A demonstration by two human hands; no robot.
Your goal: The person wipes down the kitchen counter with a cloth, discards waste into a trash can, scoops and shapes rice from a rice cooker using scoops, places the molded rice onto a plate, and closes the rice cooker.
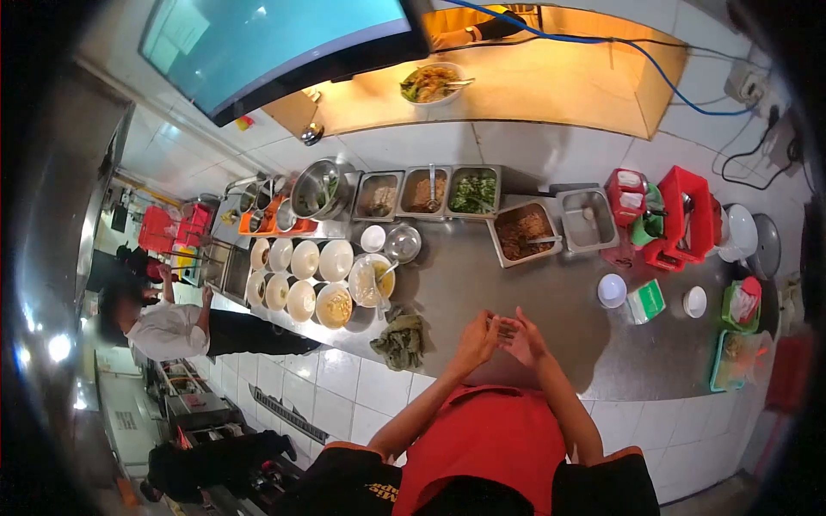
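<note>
My left hand [476,340] and my right hand [521,337] meet at the fingertips in front of my red apron [482,430], above the steel counter's near edge. The right palm is turned partly up, its fingers apart. The left fingers are loosely bent toward it, and no object shows between the hands. Left of them lies a crumpled dark green cloth [399,339]. Beyond it stands a bowl of yellowish liquid [372,280] with a ladle in it. A steel pan of dark brown minced food [523,232] with a spoon sits ahead of my hands.
Several pale bowls [301,301] stand in rows at left. Food pans [473,191] and a steel mixing bowl [318,191] line the back. Red baskets [686,215], a green-and-white box [647,301] and small white bowls stand right. A plated dish [430,84] sits on the pass shelf. Two people are at left.
</note>
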